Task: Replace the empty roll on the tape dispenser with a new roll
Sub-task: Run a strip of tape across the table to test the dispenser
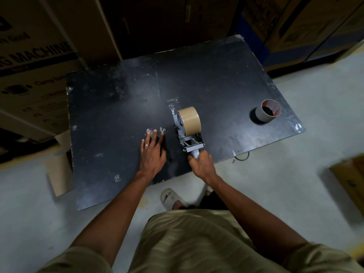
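Note:
A grey tape dispenser (187,134) lies on the black table (118,107) with a full brown tape roll (190,120) mounted on it. My right hand (201,163) is wrapped around the dispenser's handle at the table's near edge. To the left of the dispenser, my left hand (152,149) rests flat on the tabletop with fingers spread, holding nothing. An empty grey cardboard core (268,112) with a red-printed inside stands on end near the table's right edge, well apart from both hands.
Large cardboard boxes (35,62) stand behind and to the left of the table. Another box (352,180) sits on the floor at right. A cable (243,157) hangs at the table's near right edge. My sandalled foot (170,199) is just below the table.

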`<state>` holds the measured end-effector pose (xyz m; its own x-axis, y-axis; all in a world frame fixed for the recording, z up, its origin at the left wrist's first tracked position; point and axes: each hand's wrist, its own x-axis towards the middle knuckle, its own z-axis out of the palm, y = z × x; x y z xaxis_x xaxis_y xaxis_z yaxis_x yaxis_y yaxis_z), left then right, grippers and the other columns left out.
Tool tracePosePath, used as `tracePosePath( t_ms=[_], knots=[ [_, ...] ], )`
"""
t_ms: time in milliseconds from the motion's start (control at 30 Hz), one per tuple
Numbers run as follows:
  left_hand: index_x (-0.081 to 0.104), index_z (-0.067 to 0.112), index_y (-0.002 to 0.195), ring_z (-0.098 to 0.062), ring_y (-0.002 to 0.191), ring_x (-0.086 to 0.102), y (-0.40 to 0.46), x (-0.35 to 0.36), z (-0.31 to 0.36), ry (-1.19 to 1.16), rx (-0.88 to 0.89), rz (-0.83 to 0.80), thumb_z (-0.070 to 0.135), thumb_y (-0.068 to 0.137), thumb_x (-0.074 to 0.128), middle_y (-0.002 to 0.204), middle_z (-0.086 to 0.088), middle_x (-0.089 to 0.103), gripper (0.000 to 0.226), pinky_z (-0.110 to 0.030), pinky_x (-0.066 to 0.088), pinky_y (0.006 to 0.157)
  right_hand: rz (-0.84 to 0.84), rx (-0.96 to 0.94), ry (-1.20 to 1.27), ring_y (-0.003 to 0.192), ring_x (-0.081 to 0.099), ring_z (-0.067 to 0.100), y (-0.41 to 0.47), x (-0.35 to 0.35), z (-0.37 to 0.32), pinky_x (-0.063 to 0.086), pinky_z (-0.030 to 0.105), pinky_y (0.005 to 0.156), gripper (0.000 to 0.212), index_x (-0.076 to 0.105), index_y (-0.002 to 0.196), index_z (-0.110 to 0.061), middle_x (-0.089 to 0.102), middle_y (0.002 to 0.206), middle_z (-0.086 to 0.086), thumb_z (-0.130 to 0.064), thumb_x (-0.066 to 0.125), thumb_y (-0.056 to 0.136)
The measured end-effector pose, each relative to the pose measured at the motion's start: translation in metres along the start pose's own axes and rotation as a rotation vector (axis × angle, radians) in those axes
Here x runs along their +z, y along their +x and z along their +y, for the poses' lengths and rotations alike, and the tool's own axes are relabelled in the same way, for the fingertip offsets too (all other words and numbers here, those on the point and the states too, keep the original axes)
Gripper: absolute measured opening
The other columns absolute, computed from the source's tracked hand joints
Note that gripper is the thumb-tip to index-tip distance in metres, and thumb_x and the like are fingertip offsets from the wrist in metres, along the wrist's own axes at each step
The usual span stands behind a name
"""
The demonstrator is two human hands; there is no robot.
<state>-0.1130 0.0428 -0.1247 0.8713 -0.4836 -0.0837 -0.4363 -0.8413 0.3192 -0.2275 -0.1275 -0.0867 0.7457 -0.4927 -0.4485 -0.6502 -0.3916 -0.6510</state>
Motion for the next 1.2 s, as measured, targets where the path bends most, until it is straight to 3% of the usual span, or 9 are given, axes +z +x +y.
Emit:
tracePosePath(
  t_ms=[167,367,467,667,800,1000,1100,1200],
  knots=[
    [0.032,0.022,0.153,-0.033,0.152,0.010,-0.003,0.003,0.005,0.019,-0.028,-0.009,0.025,0.091,0.052,0.164,-0.009,0.019,0.065,-0.056,0.015,0.120,-0.005,-0.007,0.003,0.105,0.059,0.043,-0.005,-0.001,0.005,0.045,0.042,0.083,0.040,0.058,0.106,0.007,0.063,0.110,0.028,-0.030,0.063,0.093],
    [0.025,0.023,0.155,-0.032,0.152,0.008,-0.014,0.010,0.017,0.053,-0.085,-0.014,0.029,0.095,0.046,0.166,-0.008,0.013,0.064,-0.057,0.012,0.120,-0.018,0.032,0.023,0.091,0.064,0.038,-0.005,-0.002,0.008,0.042,0.033,0.070,0.039,0.063,0.101,0.002,0.068,0.101,0.022,-0.035,0.065,0.088],
    [0.021,0.025,0.156,-0.032,0.153,0.005,-0.021,0.012,0.025,0.039,-0.109,-0.028,0.030,0.097,0.043,0.166,-0.007,0.009,0.063,-0.056,0.009,0.121,-0.031,0.020,0.017,0.087,0.063,0.035,-0.009,-0.003,0.011,0.046,0.036,0.070,0.040,0.063,0.100,0.001,0.068,0.099,0.020,-0.036,0.065,0.087],
    [0.015,0.028,0.157,-0.031,0.153,-0.001,-0.040,0.015,0.032,0.019,-0.098,-0.054,0.032,0.099,0.041,0.167,-0.004,0.002,0.064,-0.056,0.005,0.121,-0.028,0.001,0.013,0.082,0.066,0.033,-0.017,0.004,0.035,0.057,0.043,0.069,0.056,0.062,0.094,-0.005,0.068,0.091,0.016,-0.056,0.052,0.073],
    [0.012,0.029,0.158,-0.030,0.153,-0.004,-0.051,0.016,0.037,0.021,-0.098,-0.082,0.034,0.100,0.039,0.167,-0.004,-0.001,0.063,-0.056,0.003,0.121,-0.025,-0.015,0.011,0.081,0.065,0.031,-0.022,0.001,0.032,0.054,0.039,0.067,0.048,0.062,0.095,-0.003,0.068,0.092,0.016,-0.048,0.058,0.078],
    [0.011,0.030,0.158,-0.029,0.153,-0.005,-0.068,0.015,0.040,0.030,-0.067,-0.097,0.036,0.101,0.037,0.167,-0.004,-0.002,0.063,-0.054,0.004,0.121,0.002,-0.052,0.006,0.082,0.067,0.036,-0.034,-0.001,0.036,0.057,0.047,0.071,0.032,0.064,0.092,-0.001,0.070,0.090,0.017,-0.033,0.065,0.084],
    [0.010,0.031,0.158,-0.029,0.153,-0.006,-0.070,0.016,0.040,0.028,-0.067,-0.097,0.037,0.101,0.038,0.167,-0.003,-0.003,0.063,-0.054,0.004,0.122,-0.001,-0.077,0.019,0.077,0.068,0.030,-0.050,-0.006,0.041,0.057,0.042,0.069,0.015,0.062,0.084,-0.010,0.067,0.081,0.007,-0.024,0.066,0.086],
    [0.008,0.031,0.157,-0.028,0.153,-0.007,-0.071,0.016,0.043,0.027,-0.079,-0.105,0.038,0.101,0.037,0.167,-0.002,-0.004,0.063,-0.054,0.003,0.122,-0.003,-0.074,0.013,0.071,0.066,0.027,-0.059,-0.009,0.046,0.054,0.038,0.065,0.014,0.058,0.077,-0.016,0.064,0.074,0.003,-0.023,0.067,0.085]
  ],
)
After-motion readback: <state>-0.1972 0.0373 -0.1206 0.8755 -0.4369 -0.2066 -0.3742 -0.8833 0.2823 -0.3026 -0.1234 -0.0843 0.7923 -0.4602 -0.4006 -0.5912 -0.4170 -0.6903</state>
